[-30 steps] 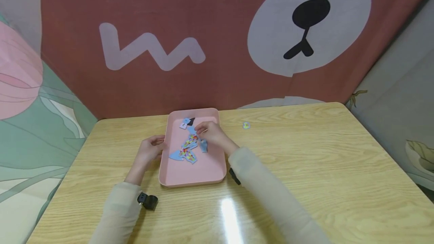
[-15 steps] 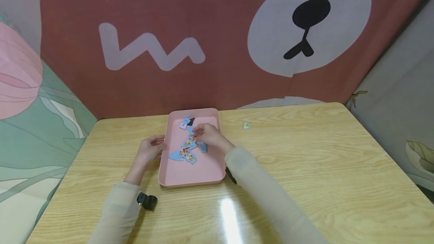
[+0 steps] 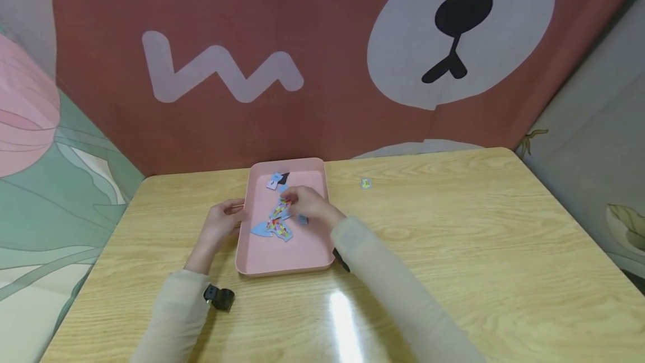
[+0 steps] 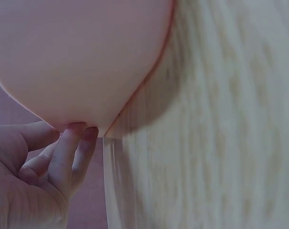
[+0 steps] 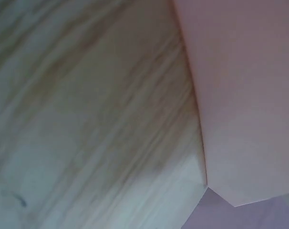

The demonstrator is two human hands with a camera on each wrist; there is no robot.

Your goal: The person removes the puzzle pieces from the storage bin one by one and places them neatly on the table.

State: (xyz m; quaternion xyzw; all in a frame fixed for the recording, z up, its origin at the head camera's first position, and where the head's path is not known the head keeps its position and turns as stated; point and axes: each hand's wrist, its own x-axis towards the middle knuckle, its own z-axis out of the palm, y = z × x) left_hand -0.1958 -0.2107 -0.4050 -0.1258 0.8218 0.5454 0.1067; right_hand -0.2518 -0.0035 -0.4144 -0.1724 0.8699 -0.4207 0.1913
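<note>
A pink tray (image 3: 307, 248) lies on the wooden table. In it are several light-blue puzzle pieces, some with multicoloured patches; one patterned puzzle piece (image 3: 280, 231) lies near the middle, beside a plain blue piece (image 3: 261, 229). My right hand (image 3: 309, 204) reaches in from the right, its fingers curled and pinching a puzzle piece at the patterned group; the fingertips hide part of it. My left hand (image 3: 221, 222) rests at the tray's left side, its thumb and fairly straight fingertips touching the outer wall in the left wrist view. The right wrist view shows no fingers.
A blue-and-white piece (image 3: 274, 180) and a black piece (image 3: 284, 178) lie at the tray's far end. A small round greenish-yellow piece (image 3: 365, 183) sits on the wooden table (image 3: 453, 251), right of the tray. A printed curtain (image 3: 227, 133) hangs behind.
My right hand has moved a little to the left, over the patterned pieces, and covers more of the blue piece near it. My left hand stays at the tray. The head view has tilted slightly.
</note>
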